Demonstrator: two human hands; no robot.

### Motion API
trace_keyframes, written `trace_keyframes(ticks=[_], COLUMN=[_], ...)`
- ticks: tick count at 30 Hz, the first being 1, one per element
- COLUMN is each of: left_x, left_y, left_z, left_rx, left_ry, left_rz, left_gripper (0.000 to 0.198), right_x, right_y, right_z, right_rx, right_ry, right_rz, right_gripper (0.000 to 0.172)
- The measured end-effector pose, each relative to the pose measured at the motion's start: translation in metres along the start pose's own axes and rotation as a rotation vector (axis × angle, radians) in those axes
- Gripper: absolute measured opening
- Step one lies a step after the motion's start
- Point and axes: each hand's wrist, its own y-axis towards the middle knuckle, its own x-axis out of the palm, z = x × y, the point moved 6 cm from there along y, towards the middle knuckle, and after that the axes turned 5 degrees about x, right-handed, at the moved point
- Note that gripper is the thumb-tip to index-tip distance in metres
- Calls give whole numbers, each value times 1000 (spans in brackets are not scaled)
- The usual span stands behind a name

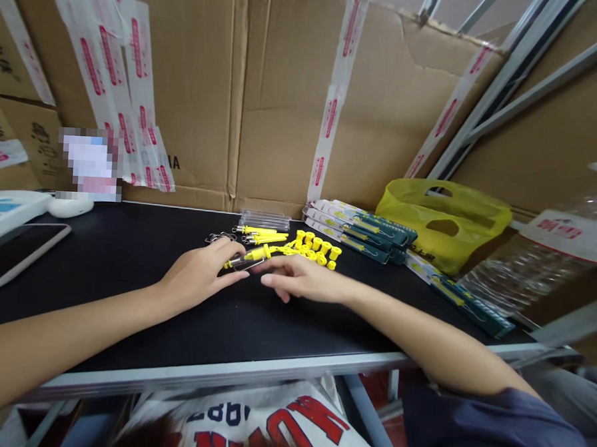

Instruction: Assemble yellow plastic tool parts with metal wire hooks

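Note:
My left hand (pixel 200 274) and my right hand (pixel 301 279) rest on the black tabletop (pixel 127 254), fingertips meeting at a small yellow tool in a clear tube (pixel 246 257). Both hands pinch or touch this piece; the exact grip is partly hidden by the fingers. Just beyond it lie more yellow tools (pixel 262 235), several yellow caps (pixel 317 246), clear tubes (pixel 265 219) and small metal clips (pixel 218 236).
Green-and-white packaged cards (pixel 363 230) are stacked at the back right, with more (pixel 467 302) near the edge. A yellow plastic bag (pixel 443 221) and clear bags (pixel 531 269) lie right. A white scale (pixel 8 231) stands left. Taped cardboard boxes (pixel 235 87) wall the back.

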Motion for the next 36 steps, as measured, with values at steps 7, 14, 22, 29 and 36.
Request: trace_keyframes(ticks=[7,14,22,29,36], left_x=[2,2,1,12,14], left_y=[0,2,0,-2,-1], left_z=[8,10,3,-1,1], left_rx=[39,28,-35,-17,12], left_ry=[111,106,135,171,169], left_rz=[14,40,-55,-138,-190], left_gripper=[51,41,40,34,32], right_x=[18,7,8,18,22], right_y=[15,18,14,17,16], right_z=[15,21,8,10,9], right_rx=[38,-77,-217,-263,-361], right_ry=[400,300,-782,-964,-997], right_rz=[369,621,636,508,383], right_gripper=[39,23,12,14,10])
